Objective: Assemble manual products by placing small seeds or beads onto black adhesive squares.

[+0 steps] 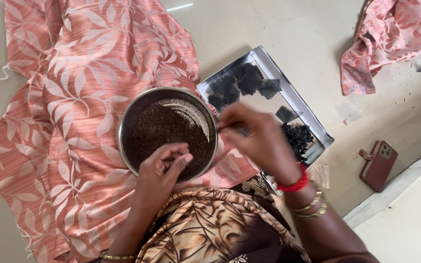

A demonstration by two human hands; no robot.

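round steel bowl (167, 132) holds fine dark brown seeds, its rim shiny. left hand (164, 168) pinches fingertips together over them; right hand (258, 139) is blurred, finger state unclear.

Tray (302, 102) right of seed bowl (131, 122)

Just one view here, a head-worn cam looking almost straight down at the floor from above the person's lap, so their arms come in from the bottom edge. It's pretty close: the steel bowl (167, 134) sits mid-frame, the tray (295, 100) just right of it, pink leaf-print cloth (74, 97) filling the left.
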